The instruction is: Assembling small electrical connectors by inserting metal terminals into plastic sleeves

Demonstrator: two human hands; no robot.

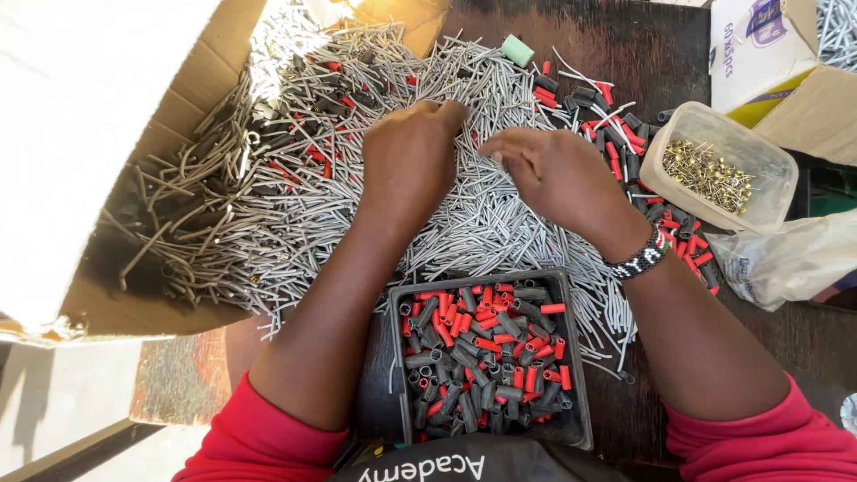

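A big heap of thin grey metal rods point(473, 214) covers the dark table and spills out of a tipped cardboard box point(107, 161) at the left. My left hand point(406, 156) rests knuckles-up on the heap, its fingers curled down among the rods. Just to its right, my right hand point(549, 170) hovers over the same pile with fingertips pinched together near the left hand; what they pinch is too small to tell. A beaded black-and-white bracelet point(641, 257) is on the right wrist. In front of me sits a dark tray point(576, 357) of red and black short tubes.
A clear plastic tub point(759, 201) of small brass pieces stands at the right. More red and black tubes point(616, 125) lie scattered behind it. A white cardboard box point(759, 49) is at the top right, a plastic bag point(786, 259) below it, and a small green cylinder point(517, 50) at the top.
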